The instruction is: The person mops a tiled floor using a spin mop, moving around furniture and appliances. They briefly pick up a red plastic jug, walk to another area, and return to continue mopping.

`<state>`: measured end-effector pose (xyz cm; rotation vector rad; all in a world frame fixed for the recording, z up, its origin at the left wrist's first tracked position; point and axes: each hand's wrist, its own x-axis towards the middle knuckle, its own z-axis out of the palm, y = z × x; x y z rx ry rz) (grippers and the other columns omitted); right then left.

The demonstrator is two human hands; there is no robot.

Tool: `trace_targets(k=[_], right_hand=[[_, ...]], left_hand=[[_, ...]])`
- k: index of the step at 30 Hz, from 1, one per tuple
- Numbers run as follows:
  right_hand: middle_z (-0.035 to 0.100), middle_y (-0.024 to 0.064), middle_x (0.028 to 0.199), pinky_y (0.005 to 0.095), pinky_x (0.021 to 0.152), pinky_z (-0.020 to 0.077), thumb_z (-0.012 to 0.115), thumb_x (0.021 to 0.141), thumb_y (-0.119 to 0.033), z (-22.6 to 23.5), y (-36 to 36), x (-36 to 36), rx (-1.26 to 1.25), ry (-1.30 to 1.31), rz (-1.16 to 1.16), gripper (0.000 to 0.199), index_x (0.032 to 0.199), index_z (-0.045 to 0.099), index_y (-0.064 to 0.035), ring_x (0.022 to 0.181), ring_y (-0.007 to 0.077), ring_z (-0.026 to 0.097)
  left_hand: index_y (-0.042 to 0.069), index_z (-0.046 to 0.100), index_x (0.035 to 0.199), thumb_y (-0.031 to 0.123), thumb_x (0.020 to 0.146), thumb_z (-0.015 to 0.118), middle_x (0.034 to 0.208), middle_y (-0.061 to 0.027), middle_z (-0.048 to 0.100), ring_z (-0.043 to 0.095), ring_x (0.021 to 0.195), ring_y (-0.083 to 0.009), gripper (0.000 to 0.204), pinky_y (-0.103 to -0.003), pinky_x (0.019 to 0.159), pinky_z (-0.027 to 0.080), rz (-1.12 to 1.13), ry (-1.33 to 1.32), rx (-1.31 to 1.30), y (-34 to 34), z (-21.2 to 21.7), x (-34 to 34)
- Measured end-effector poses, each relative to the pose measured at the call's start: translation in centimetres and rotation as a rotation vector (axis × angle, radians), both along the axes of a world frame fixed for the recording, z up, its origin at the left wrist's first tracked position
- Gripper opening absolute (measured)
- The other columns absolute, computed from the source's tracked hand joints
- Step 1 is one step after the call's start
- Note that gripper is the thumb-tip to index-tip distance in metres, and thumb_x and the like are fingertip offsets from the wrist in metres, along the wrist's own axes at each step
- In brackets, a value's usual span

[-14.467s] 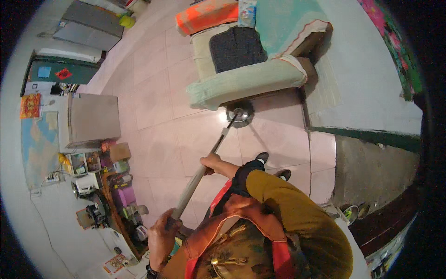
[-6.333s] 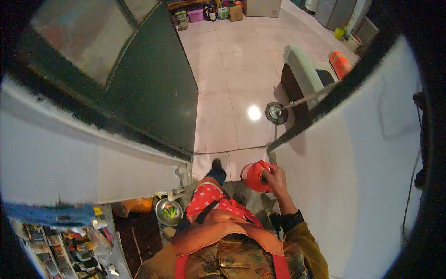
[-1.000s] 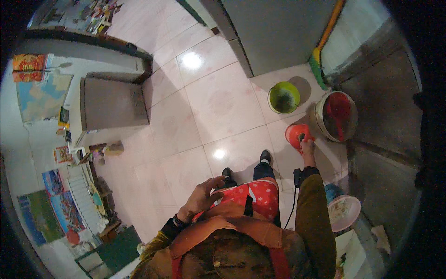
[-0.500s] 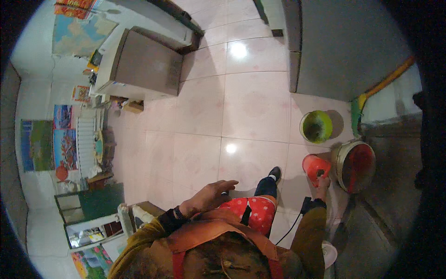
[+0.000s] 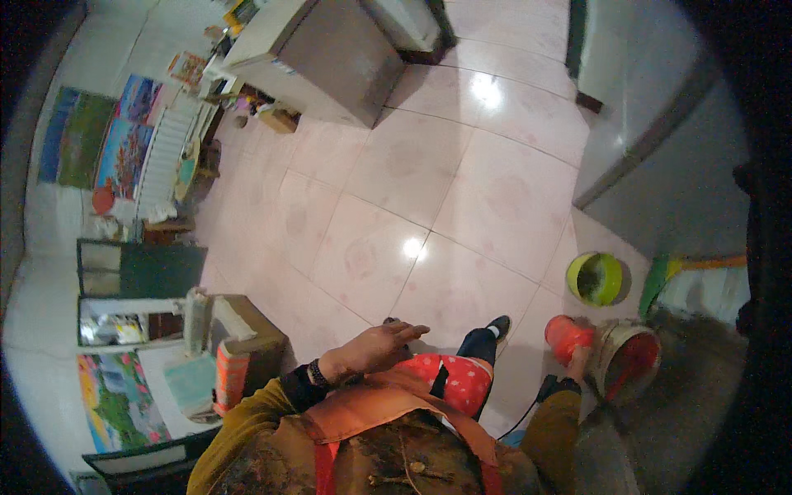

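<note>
In my right hand (image 5: 579,360) is a red, rounded plastic container (image 5: 568,335), gripped at its near side; its exact kind does not show. It hangs above the floor, just left of a pale bucket (image 5: 608,359) with something red inside. Whether the container touches that bucket I cannot tell. My left hand (image 5: 375,346) is held in front of my waist, fingers stretched out and holding nothing. It is over the top of my red, white-patterned apron (image 5: 454,381). A yellow-green bucket (image 5: 596,278) stands on the floor beyond the red container.
Pale pink floor tiles (image 5: 388,165) stretch ahead. A large grey cabinet (image 5: 693,173) borders the right side, and a brownish box-shaped cabinet (image 5: 346,58) stands far left. Nearer on the left is a cardboard box (image 5: 264,330). A black cord runs beside my right forearm.
My view has turned to the right, so the room has swung round. The red container has tilted differently in my right hand. My left hand stays stretched out at my waist.
</note>
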<state>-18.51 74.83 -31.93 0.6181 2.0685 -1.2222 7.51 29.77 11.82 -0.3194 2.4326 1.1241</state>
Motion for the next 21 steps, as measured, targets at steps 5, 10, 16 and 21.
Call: trace_targets(k=[5,10,16,21], right_hand=[[0.060,0.0068,0.085,0.0311,0.052,0.0469,0.060,0.076,-0.009,0.7,-8.3,-3.5,0.009,0.031,0.250,0.017,0.093,0.059,-0.0057,0.066,0.0192,0.059],[0.062,0.0063,0.089,0.0274,0.056,0.0480,0.063,0.080,-0.013,10.5,-28.7,0.9,-0.241,0.037,0.396,0.020,0.098,0.061,-0.0053,0.071,0.0164,0.061],[0.063,0.0114,0.110,0.0312,0.083,0.0493,0.064,0.089,-0.020,31.1,-57.4,19.8,-0.636,0.276,0.978,0.042,0.124,0.053,-0.0006,0.099,0.0223,0.063],[0.053,0.0201,0.127,0.0416,0.096,0.0434,0.062,0.088,-0.023,42.8,-70.7,33.5,-0.863,1.139,1.638,0.052,0.130,0.045,0.0023,0.114,0.0380,0.054]], left_hand=[[0.006,0.040,0.136,0.014,0.085,0.061,0.119,-0.0193,0.056,0.056,0.105,-0.0368,0.056,-0.041,0.088,0.048,0.176,0.154,-0.042,-5.2,0.2,6.9],[0.004,0.038,0.137,0.014,0.086,0.062,0.116,-0.0203,0.056,0.057,0.102,-0.0374,0.057,-0.042,0.086,0.048,0.425,0.338,0.054,-13.8,-0.4,16.0],[0.002,0.040,0.136,0.026,0.091,0.058,0.121,-0.0225,0.056,0.056,0.108,-0.0388,0.054,-0.041,0.090,0.047,0.711,0.591,0.040,-21.2,-0.3,24.1],[0.001,0.042,0.135,0.029,0.096,0.052,0.128,-0.0103,0.056,0.053,0.110,-0.0162,0.049,-0.033,0.094,0.044,1.054,0.759,0.339,-27.5,2.0,28.7]])
